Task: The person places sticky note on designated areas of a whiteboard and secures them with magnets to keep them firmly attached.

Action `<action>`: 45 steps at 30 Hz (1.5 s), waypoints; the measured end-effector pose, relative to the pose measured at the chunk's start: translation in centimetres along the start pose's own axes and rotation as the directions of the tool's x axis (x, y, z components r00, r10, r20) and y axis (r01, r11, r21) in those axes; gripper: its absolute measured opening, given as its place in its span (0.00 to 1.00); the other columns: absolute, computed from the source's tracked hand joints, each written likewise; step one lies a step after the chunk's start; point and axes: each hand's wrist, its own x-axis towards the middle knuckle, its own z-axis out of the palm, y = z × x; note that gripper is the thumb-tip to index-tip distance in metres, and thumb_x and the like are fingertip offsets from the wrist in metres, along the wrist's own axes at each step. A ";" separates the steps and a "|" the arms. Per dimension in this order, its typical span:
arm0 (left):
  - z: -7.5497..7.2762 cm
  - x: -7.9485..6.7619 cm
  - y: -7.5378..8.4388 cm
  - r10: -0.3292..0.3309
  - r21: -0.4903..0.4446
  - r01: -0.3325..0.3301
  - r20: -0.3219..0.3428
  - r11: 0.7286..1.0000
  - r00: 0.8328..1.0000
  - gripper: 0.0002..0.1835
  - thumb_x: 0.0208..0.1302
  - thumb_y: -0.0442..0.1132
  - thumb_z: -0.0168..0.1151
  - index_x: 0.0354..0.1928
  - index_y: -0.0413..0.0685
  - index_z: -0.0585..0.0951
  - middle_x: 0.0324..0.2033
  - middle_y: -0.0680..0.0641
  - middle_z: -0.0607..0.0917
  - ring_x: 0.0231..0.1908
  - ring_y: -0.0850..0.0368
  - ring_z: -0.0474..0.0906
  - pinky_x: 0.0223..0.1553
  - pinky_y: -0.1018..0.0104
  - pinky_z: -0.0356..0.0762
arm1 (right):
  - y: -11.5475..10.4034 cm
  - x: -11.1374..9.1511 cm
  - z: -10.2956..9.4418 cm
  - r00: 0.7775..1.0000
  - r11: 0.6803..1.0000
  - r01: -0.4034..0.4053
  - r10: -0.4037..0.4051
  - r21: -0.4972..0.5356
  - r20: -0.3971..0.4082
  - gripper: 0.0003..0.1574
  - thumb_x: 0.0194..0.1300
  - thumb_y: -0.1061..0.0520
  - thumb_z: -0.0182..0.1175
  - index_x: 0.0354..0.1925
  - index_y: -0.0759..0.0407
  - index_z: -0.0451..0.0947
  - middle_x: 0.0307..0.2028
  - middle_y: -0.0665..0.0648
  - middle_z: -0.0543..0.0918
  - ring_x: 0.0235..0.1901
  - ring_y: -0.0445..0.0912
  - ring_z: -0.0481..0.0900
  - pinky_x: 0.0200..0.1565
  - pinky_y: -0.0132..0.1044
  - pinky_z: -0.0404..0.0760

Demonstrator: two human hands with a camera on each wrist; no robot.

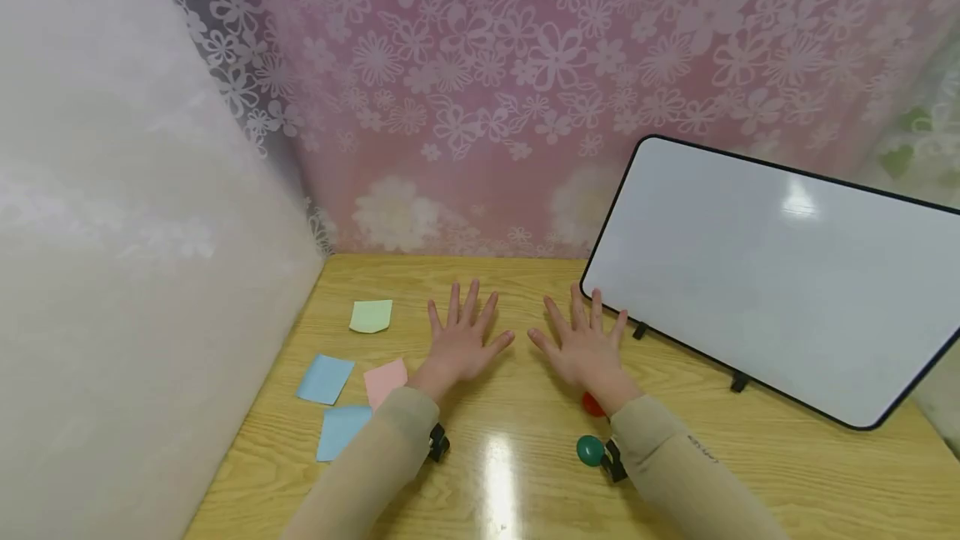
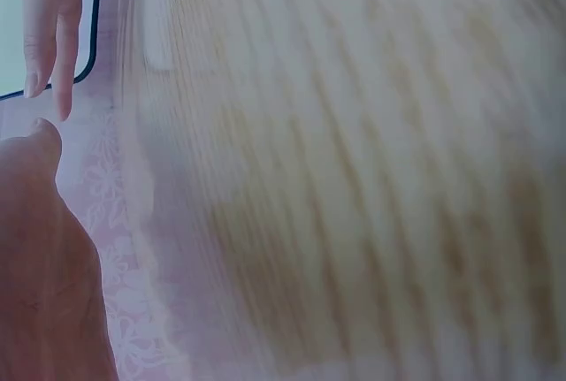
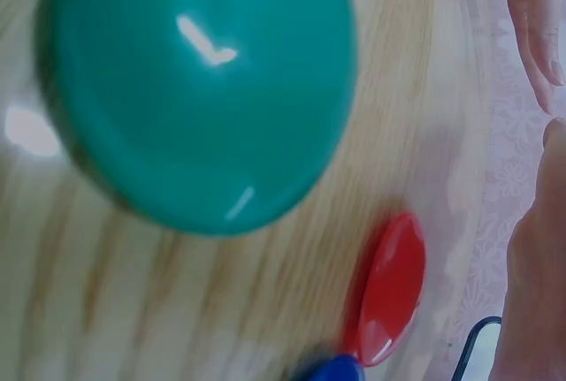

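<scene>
My left hand (image 1: 459, 350) is spread with straight fingers, palm down at the middle of the wooden table, holding nothing. A pink sticky note (image 1: 386, 382) lies just left of its wrist. Opposite it, my right hand (image 1: 588, 354) has its fingers fanned out too, and nothing is in it. Its fingertips are near the lower left corner of a whiteboard (image 1: 780, 273). Beside the right wrist lie a round green piece (image 3: 208, 89) and a red one (image 3: 393, 288). A blue piece (image 3: 338, 369) shows only partly in the right wrist view; the arm hides it in the head view.
A green sticky note (image 1: 371, 316) and two blue ones, one farther back (image 1: 326, 379) and one nearer (image 1: 343, 432), lie on the left of the table (image 1: 510, 432). The black-framed whiteboard leans at the right. Floral curtain (image 1: 465, 107) stands behind, a white wall (image 1: 150, 232) at left.
</scene>
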 end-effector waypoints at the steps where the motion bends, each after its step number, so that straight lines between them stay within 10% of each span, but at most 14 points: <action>1: 0.0 0.0 0.0 -0.002 0.004 0.002 -0.001 1.000 1.000 0.47 0.76 0.80 0.31 0.88 0.66 0.45 0.86 0.47 0.33 0.83 0.38 0.23 0.72 0.23 0.20 | 0.0 0.0 0.1 1.000 1.000 0.000 0.000 0.002 0.002 0.56 0.76 0.15 0.27 0.88 0.39 0.43 0.86 0.63 0.31 0.81 0.66 0.20 0.68 0.78 0.15; 24: -1.0 -0.2 0.4 0.010 -0.064 -0.013 -0.054 0.998 0.998 0.44 0.80 0.75 0.34 0.88 0.62 0.50 0.86 0.43 0.39 0.83 0.39 0.26 0.76 0.24 0.32 | 0.0 0.6 0.9 0.993 0.996 0.075 -0.070 0.052 -0.090 0.53 0.78 0.18 0.32 0.87 0.42 0.52 0.85 0.68 0.40 0.82 0.69 0.28 0.72 0.79 0.29; 32: -1.9 -0.1 1.0 -0.057 -0.251 0.031 -0.097 0.968 0.994 0.38 0.84 0.67 0.42 0.84 0.53 0.63 0.82 0.39 0.59 0.82 0.38 0.50 0.77 0.30 0.52 | 0.0 0.8 -0.1 0.986 0.988 0.103 -0.087 0.114 -0.142 0.47 0.83 0.26 0.39 0.85 0.49 0.59 0.83 0.71 0.51 0.82 0.70 0.39 0.76 0.72 0.49; 38: -2.0 -0.2 1.5 -0.082 -0.491 -0.003 -0.152 0.871 0.985 0.34 0.85 0.62 0.46 0.78 0.48 0.73 0.76 0.41 0.72 0.75 0.39 0.67 0.72 0.38 0.67 | 0.1 0.7 -1.1 0.985 0.972 0.109 -0.077 0.206 -0.157 0.42 0.86 0.32 0.42 0.82 0.55 0.64 0.80 0.73 0.60 0.80 0.71 0.49 0.74 0.71 0.57; 45: -2.0 -0.4 1.8 -0.156 -0.783 -0.041 -0.174 0.620 0.972 0.29 0.85 0.57 0.50 0.70 0.44 0.81 0.67 0.44 0.82 0.66 0.43 0.78 0.65 0.41 0.76 | 1.3 0.1 -2.3 0.983 0.913 0.143 -0.084 0.383 -0.166 0.40 0.87 0.35 0.43 0.78 0.61 0.69 0.78 0.72 0.64 0.78 0.71 0.57 0.74 0.70 0.60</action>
